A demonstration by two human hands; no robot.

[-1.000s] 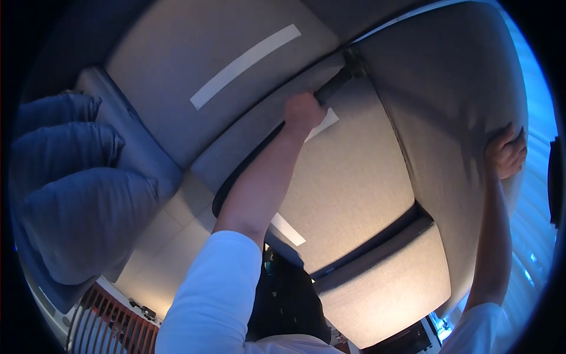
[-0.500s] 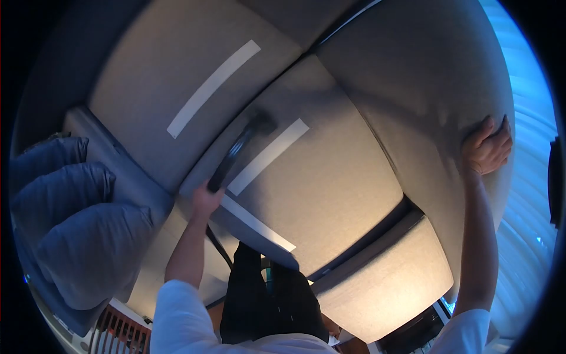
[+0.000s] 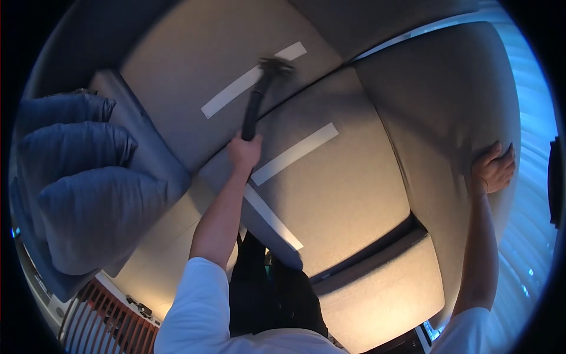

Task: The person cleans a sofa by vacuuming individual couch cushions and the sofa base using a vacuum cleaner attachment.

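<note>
My left hand [image 3: 244, 154] is wrapped round the handle of a black long-handled brush [image 3: 254, 109]. Its wide head, blurred by motion, lies over the white strip [image 3: 229, 95] on the far grey seat cushion [image 3: 194, 53]. A second white strip [image 3: 298, 153] crosses the nearer cushion [image 3: 348, 194]. Along that cushion's front edge runs a third strip [image 3: 274, 218]. On the right, my right hand [image 3: 494, 169] rests with spread fingers on the top of the sofa backrest [image 3: 436, 112], holding nothing.
Several dark blue pillows [image 3: 103, 218] are piled by the armrest [image 3: 144, 130] on the left. A separate pale cushion [image 3: 386, 289] sits at the near right beyond a dark gap. Sheer blue-lit curtains [image 3: 530, 236] hang behind the backrest. A slatted wooden piece [image 3: 106, 318] stands at lower left.
My left hand has moved up and to the right with the brush, whose head went from the nearer cushion to the far strip. The view has shifted; my right hand stays on the backrest.
</note>
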